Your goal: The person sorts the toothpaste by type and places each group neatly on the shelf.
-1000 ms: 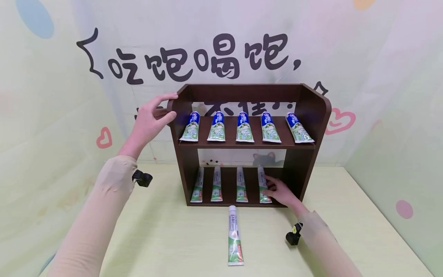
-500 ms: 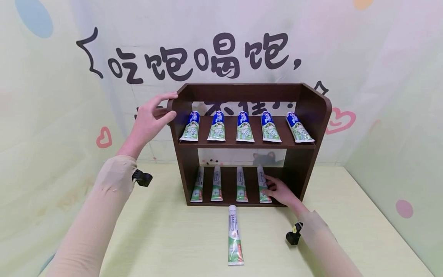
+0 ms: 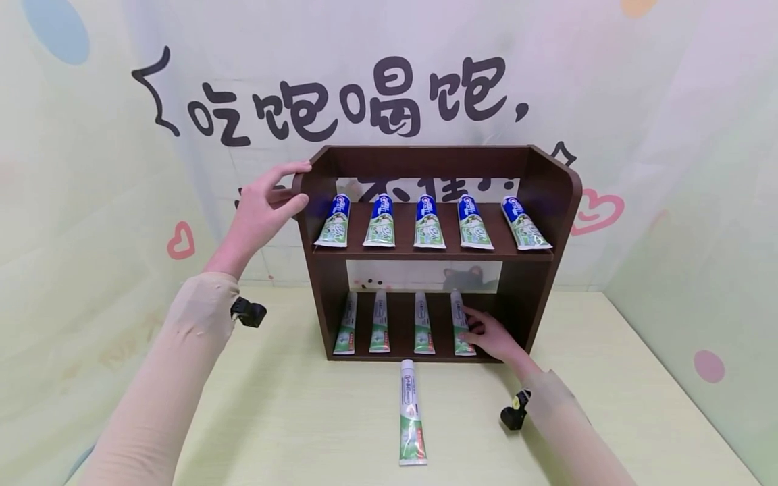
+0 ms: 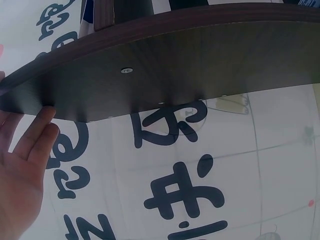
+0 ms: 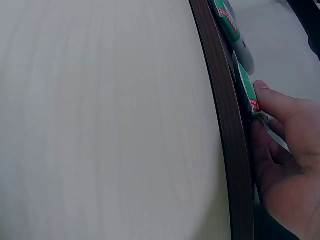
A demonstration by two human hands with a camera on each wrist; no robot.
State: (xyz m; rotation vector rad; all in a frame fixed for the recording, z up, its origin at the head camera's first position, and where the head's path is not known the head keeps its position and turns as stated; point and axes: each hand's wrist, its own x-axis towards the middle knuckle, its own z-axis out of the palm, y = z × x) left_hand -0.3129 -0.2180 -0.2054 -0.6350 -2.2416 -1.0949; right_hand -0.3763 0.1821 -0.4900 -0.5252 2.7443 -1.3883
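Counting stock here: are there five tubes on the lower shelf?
No, the lower shelf holds four tubes; a fifth lies on the table.

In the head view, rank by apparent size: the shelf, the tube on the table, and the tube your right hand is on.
1. Shelf, largest.
2. Table tube.
3. Tube under the right hand; it looks smaller, but sits farther away.
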